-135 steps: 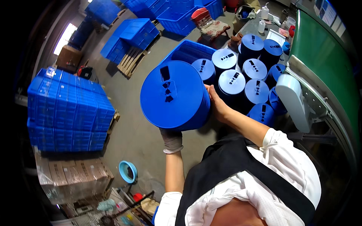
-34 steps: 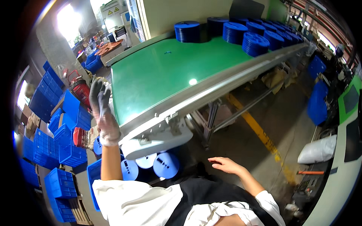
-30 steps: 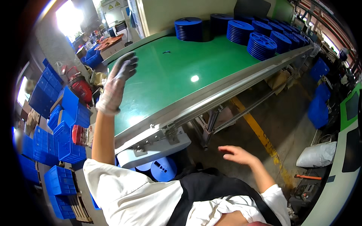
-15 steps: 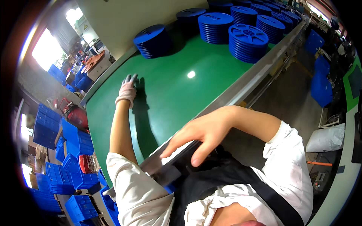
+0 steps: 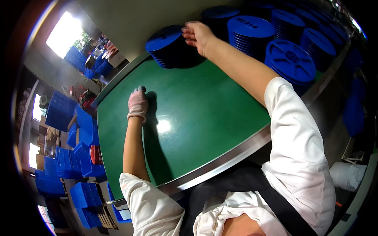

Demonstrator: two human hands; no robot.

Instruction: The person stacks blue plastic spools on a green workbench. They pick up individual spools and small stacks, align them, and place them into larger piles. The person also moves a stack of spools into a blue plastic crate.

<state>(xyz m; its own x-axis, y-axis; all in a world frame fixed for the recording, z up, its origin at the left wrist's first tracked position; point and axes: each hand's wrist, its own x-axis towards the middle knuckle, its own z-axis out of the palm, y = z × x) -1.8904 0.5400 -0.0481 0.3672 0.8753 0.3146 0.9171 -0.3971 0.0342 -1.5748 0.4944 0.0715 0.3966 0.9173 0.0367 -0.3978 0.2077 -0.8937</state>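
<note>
My left hand (image 5: pixel 138 104), in a pale pink glove with grey fingertips, is over the left part of the green belt surface (image 5: pixel 197 114). Its fingers look curled in, and I see nothing in them. My bare right hand (image 5: pixel 199 36) reaches far forward, at the right side of a stack of round blue reels (image 5: pixel 163 41). The fingers on it are slightly bent and apart, with nothing held. Whether they touch the stack I cannot tell. To the right of that hand is another blue reel stack (image 5: pixel 251 28).
More blue stacks fill the far right, including a spoked blue reel (image 5: pixel 291 59) near the belt's metal edge (image 5: pixel 220 161). Blue crates (image 5: pixel 84 194) and a wooden pallet (image 5: pixel 105 218) stand on the left floor. A white sack (image 5: pixel 347 176) lies at the right.
My right hand has swung from the near edge out to the far reel stack. My left hand's fingers have gone from spread to curled. The whole view has shifted.
</note>
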